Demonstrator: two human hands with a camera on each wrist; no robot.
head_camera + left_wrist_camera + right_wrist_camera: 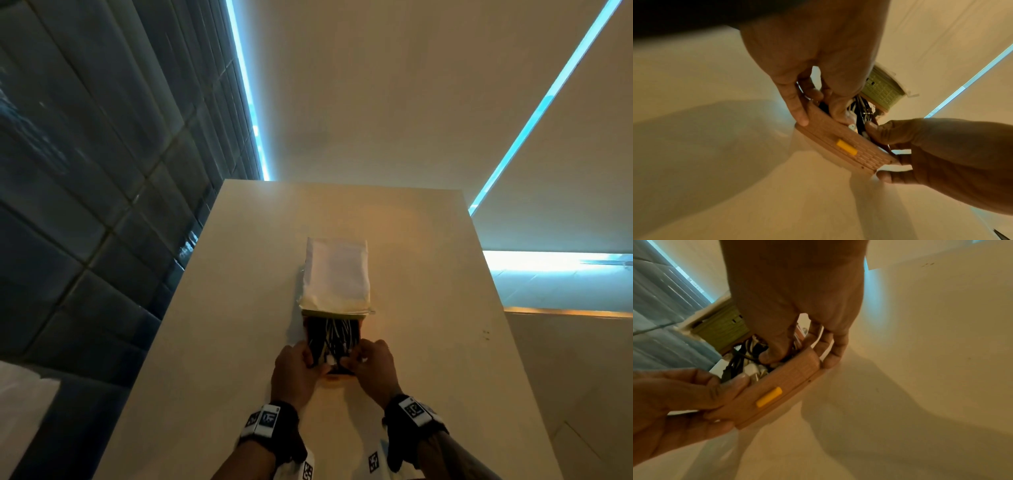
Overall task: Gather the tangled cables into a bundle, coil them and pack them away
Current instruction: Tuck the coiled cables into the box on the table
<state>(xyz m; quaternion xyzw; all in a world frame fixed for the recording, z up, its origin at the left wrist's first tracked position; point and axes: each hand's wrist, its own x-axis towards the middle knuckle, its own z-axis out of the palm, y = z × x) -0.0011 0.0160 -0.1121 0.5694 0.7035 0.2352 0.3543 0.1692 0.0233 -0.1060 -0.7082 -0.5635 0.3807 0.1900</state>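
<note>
A small tan ribbed box [334,372] with a yellow latch [846,147] lies on the white table [222,325], its white lid [337,270] flipped open away from me. Tangled black and white cables [334,337] fill the box. My left hand [310,359] grips the box's near left corner, fingers outside the wall and thumb inside on the cables [861,112]. At the near right corner my right hand [356,361] grips likewise, its thumb pressing down on the cables [742,363]. In the right wrist view the near wall [789,376] shows between both hands.
A dark tiled wall [85,171] runs along the table's left edge. Bare tabletop surrounds the box on all sides, and the right edge [493,308] drops off. A pale object [24,411] sits low at the far left.
</note>
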